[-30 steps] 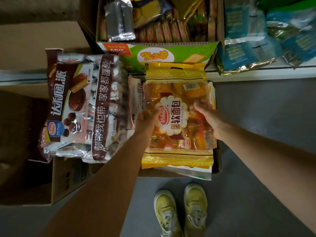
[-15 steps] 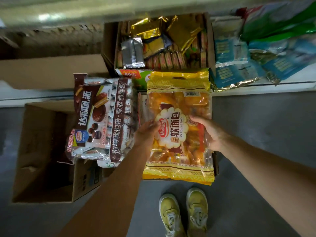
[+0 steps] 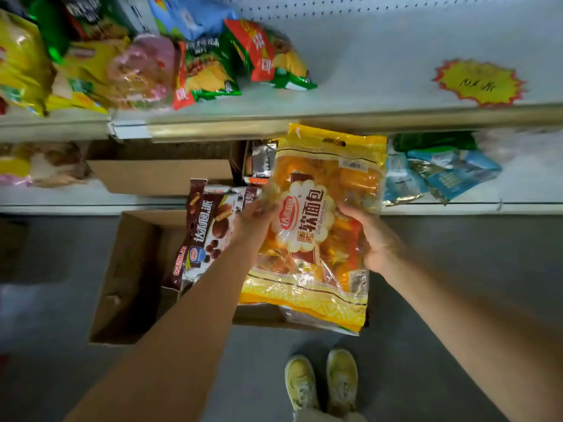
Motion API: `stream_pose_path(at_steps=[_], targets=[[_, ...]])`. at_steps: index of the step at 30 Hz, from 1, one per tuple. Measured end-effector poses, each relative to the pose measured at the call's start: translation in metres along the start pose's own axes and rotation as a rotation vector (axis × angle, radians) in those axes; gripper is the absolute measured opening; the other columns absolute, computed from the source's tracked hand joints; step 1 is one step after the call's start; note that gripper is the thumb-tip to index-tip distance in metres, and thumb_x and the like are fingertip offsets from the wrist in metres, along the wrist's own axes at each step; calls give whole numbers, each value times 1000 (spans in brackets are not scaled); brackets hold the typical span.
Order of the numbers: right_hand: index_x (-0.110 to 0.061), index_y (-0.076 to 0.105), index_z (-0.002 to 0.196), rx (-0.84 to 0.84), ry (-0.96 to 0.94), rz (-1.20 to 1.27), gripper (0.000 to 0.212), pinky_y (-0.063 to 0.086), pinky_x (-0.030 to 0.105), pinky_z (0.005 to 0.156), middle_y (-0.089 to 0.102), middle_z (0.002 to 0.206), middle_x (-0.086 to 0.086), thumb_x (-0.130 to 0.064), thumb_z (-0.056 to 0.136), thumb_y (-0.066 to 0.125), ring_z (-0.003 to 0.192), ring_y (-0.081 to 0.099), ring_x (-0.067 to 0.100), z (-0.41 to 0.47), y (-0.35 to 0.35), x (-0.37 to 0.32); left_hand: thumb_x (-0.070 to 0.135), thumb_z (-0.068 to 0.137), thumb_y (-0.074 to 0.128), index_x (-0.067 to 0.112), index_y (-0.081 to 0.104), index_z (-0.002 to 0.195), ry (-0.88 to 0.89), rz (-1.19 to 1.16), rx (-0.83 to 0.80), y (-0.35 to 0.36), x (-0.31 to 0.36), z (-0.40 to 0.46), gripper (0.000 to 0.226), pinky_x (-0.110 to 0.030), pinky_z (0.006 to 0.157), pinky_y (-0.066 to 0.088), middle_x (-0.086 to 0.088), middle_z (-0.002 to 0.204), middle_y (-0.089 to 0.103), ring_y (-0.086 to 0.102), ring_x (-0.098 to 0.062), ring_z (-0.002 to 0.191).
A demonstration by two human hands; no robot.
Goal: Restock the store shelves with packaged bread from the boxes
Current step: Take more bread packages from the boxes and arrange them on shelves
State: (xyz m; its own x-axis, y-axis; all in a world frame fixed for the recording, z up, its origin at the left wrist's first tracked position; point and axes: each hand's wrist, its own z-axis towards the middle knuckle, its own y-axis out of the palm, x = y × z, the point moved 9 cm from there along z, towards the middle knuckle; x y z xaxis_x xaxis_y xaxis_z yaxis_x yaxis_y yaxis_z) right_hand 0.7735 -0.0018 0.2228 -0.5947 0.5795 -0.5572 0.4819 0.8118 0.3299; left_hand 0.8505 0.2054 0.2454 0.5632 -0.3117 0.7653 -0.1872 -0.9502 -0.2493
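Bare forearms, yellow lace-up sneakers (image 3: 321,382), pale trouser hems (image 3: 329,417)

Yellow starburst price sign (image 3: 479,82) on white shelf, snack bags (image 3: 210,68) perhaps chips, yellow shoes (image 3: 321,382) on grey floor

Bread bag (image 3: 307,226) yellow-orange (white scalloped label); shoes (image 3: 321,382) yellow.

grey floor (image 3: 457,300) runs under white metal shelves (image 3: 365,95) with a pegboard back (image 3: 365,7); a gold strip (image 3: 304,124) edges the upper shelf; dim, soft light
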Motion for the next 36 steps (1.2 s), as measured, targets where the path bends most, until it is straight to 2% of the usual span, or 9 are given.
stream_pose_path(at_steps=[6, 10, 14, 18, 20, 23, 26, 32, 36], targets=[[-13, 63, 124, -92, -149, 104, 61, 47, 58, 98, 72, 112, 13, -35, 69, 78, 104, 68, 36, -81, 50, -64, 65, 91, 49, 24, 59, 128, 208, -55, 177, -55, 82, -63, 56, -52, 92, 54, -4, 115, 69, 64, -25, 105], [-14, 63, 124, -169, -220, 154, 48, 51, 56, 93, 71, 115, 13, -33, 82, 72, 104, 69, 35, -134, 84, -106, 94, 66, 39, 33, 46, 139, 269, -60, 332, -93, 116, -107, 95, -55, 105, 43, -2, 135, 58, 58, -30, 120], [-17, 61, 126, -205, -289, 241, 46, 47, 58, 97, 71, 115, 12, -31, 83, 72, 108, 66, 36, -182, 112, -139, 70, 83, 58, 24, 17, 157, 153, -417, 487, -116, 134, -170, 96, -44, 115, 28, -5, 161, 25, 30, -31, 145], [-17, 65, 115, -205, -340, 272, 36, 49, 53, 92, 75, 104, 10, -31, 83, 73, 100, 69, 33, -228, 142, -159, 91, 30, 73, 26, 30, 150, -63, -844, 229, -88, 125, -195, 144, -61, 103, 44, -9, 149, 44, 51, -39, 128], [-16, 65, 115, -212, -358, 282, 37, 49, 54, 93, 75, 103, 11, -31, 83, 74, 100, 69, 33, -247, 161, -163, 87, 39, 77, 24, 44, 144, -29, -850, 9, -72, 131, -197, 126, -63, 99, 46, -9, 139, 58, 61, -38, 119], [-16, 63, 116, -219, -397, 290, 40, 50, 54, 94, 76, 98, 10, -30, 80, 77, 97, 70, 33, -277, 194, -168, 75, 52, 82, 19, 57, 136, 119, -821, -122, -79, 165, -222, 104, -57, 105, 44, -11, 127, 67, 64, -35, 116], [-16, 66, 111, -272, -431, 280, 34, 49, 55, 93, 76, 97, 10, -29, 82, 76, 99, 68, 32, -307, 233, -171, 61, 38, 94, 10, 66, 118, 101, -865, -36, -124, 185, -233, 99, -54, 95, 52, -12, 105, 75, 71, -35, 99], [-18, 64, 117, -387, -505, 273, 45, 48, 54, 95, 74, 109, 8, -19, 75, 80, 105, 67, 31, -350, 310, -161, 41, 61, 91, 9, 68, 108, 245, -754, 39, -244, 224, -266, 61, -56, 86, 57, -11, 94, 77, 74, -33, 88], [-21, 63, 126, -418, -548, 305, 55, 46, 54, 99, 71, 117, 7, -27, 74, 81, 110, 66, 32, -366, 355, -149, 32, 65, 90, 9, 59, 111, 359, -706, 68, -323, 247, -285, 60, -50, 80, 60, -13, 100, 74, 74, -28, 85]])
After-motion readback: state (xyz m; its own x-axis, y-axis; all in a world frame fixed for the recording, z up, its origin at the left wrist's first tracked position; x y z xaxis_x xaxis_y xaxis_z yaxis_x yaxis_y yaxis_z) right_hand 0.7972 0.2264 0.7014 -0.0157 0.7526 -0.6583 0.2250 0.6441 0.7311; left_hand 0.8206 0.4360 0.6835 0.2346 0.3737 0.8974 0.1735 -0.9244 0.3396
